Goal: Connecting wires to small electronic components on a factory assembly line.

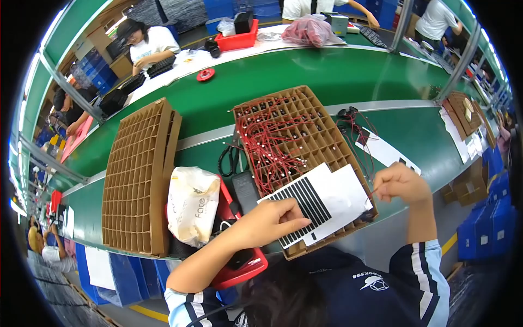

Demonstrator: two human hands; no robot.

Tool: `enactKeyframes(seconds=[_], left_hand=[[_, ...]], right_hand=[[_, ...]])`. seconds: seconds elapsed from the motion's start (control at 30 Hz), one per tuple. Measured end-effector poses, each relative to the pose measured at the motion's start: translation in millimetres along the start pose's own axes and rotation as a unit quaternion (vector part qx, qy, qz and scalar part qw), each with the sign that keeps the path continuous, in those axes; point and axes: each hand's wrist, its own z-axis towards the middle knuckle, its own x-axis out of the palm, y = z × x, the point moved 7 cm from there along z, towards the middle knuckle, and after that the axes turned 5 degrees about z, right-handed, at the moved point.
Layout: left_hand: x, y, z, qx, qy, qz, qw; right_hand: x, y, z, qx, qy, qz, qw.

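Observation:
My left hand (272, 219) is on a white sheet of black strips (310, 199), with its fingers curled and its thumb stretched across the strips. That sheet overlaps plain white sheets (348, 191) on the near end of a cardboard divider box (327, 133). Small black parts with red wires (267, 141) fill many of the box's cells, and the wires tangle over its left side. To the right of the sheets, my right hand (400, 182) is closed in a pinch. A thin red wire (372, 193) shows at its fingertips; what hangs from it is unclear.
An upright cardboard divider (133, 180) stands at left, beside a white bag (192, 204) on a red bin (239, 272). More wired parts (354, 117) and a white strip (387, 152) lie at right. Beyond the metal rail runs a green belt (261, 73); people work across it.

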Motion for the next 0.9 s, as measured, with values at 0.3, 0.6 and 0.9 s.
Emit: enactKeyframes(seconds=[0.3,0.6,0.9], left_hand=[[-47,4,56,0.108,-0.180,0.220,0.953],[-68,67,107,0.061,-0.230,0.335,0.912],[-58,77,118,-0.115,-0.056,0.363,0.923]], right_hand=[[-129,-47,19,-0.056,-0.364,-0.104,0.924],[-98,-118,65,-0.072,-0.363,-0.350,0.860],[-103,-104,-8,-0.050,-0.402,-0.256,0.877]])
